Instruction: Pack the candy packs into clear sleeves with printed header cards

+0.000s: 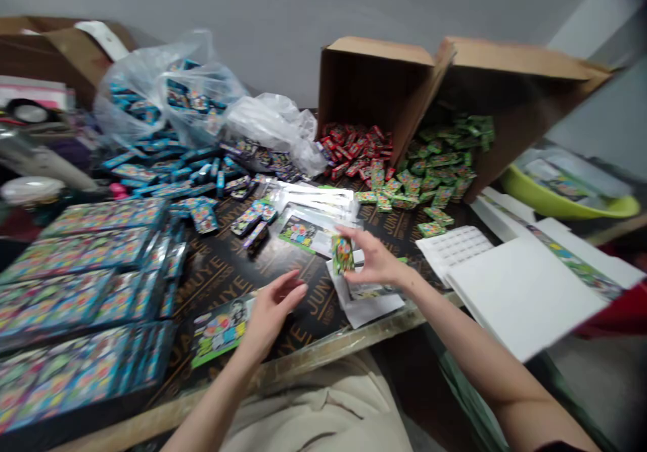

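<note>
My right hand pinches a small green printed box upright between thumb and fingers, over the table's front half. Beneath it lie white paper sheets and a printed clear bag. My left hand holds nothing; its curved fingers and thumb are apart, just above the dark tabletop. A green and black printed bag lies flat beside the left wrist, partly covered by it. Farther back are a stack of clear-and-white bags, another printed bag and a few dark small boxes.
Filled display packs stand in rows at left. Blue boxes spill from plastic bags. Two tipped cartons hold red boxes and green boxes. White cards and a yellow-green basin are at right.
</note>
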### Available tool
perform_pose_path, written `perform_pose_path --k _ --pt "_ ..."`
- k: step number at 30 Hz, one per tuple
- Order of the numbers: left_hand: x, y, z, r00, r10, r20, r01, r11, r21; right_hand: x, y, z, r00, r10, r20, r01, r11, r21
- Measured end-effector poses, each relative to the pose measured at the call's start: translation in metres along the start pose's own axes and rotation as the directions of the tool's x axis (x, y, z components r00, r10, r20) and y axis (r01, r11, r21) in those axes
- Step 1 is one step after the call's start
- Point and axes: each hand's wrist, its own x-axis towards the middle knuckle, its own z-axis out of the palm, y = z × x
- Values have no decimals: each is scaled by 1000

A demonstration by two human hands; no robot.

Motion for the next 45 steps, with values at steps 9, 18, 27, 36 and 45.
perform_pose_path --k 9,18,27,36,45 --pt "-9 -7 -8 977 -147 153 191 922 -337 9 -73 57 988 -153 27 139 947 289" --pt "-19 -33 -70 954 296 -40 -241 841 485 4 -52 79 986 -75 -148 99 982 163" --pt "-12 -5 -28 982 -96 -165 8 883 -470 4 -92 74 991 107 -83 -98 989 107" --pt "-19 -6 -22 991 -134 -18 114 901 -419 -3 -95 71 993 -100 68 88 985 151" --pt "-16 -49 -76 952 249 180 -301 639 708 -2 -37 94 1000 -4 25 4 1000 4"
